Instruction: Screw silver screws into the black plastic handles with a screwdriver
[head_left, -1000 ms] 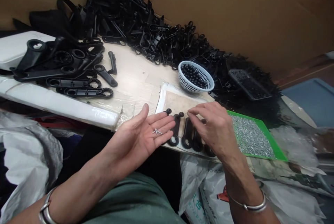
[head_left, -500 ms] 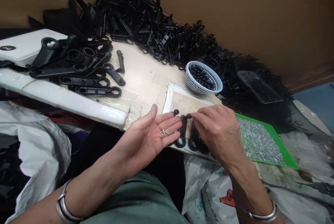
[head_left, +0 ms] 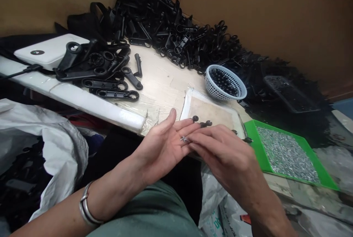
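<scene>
left hand (head_left: 162,145) lying palm-up, fingers spread | small screws (head_left: 184,140) resting crosswise on its fingers | right hand (head_left: 220,152) fingertips pinching at them from the right, grip probably not closed

Left hand (head_left: 165,145) palm-up and flat, right hand (head_left: 223,156) fingers on it.

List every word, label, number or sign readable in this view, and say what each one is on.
None can be read.
White flat case: a dark round badge on its lid, too small to read.
Printed sack under the right hand: green and red print, cut off and too blurred to read.
Screws on the left hand, green tray and white basket: no markings show.
</scene>
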{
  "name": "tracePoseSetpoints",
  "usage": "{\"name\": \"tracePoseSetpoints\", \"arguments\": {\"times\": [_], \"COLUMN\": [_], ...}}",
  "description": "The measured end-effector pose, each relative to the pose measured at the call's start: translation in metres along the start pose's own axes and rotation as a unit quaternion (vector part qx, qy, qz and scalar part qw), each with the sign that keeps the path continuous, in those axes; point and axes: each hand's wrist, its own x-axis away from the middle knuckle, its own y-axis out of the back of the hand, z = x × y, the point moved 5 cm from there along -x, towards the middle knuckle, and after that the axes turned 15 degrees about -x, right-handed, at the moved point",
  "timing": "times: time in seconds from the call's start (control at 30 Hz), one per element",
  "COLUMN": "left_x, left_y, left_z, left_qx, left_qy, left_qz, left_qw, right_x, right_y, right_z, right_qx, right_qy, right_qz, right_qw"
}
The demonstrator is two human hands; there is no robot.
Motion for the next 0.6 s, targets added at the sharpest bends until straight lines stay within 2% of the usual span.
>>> {"name": "tracePoseSetpoints", "arguments": {"times": [0.13,0.23,0.4,0.6], "left_x": [0.002,0.002,0.002,0.006], "left_y": [0.0,0.001,0.005,0.015], "left_z": [-0.001,-0.001,-0.004,-0.017], "left_qx": [-0.009,-0.011,0.005,-0.019], "left_qy": [0.0,0.006,-0.004,-0.036], "left_qz": [0.001,-0.011,-0.026,-0.064], "left_qw": [1.0,1.0,1.0,0.997], "right_x": [0.001,0.0,-0.007,-0.017], "right_y": [-0.015,-0.017,0.004,0.02], "right_z": [0.002,0.002,-0.012,-0.046], "right_qx": [-0.001,-0.019,-0.055,-0.009], "right_qy": [0.005,-0.002,-0.041,-0.078], "right_qz": [0.006,0.012,-0.032,-0.089], "right_qw": [1.0,1.0,0.997,0.993]}}
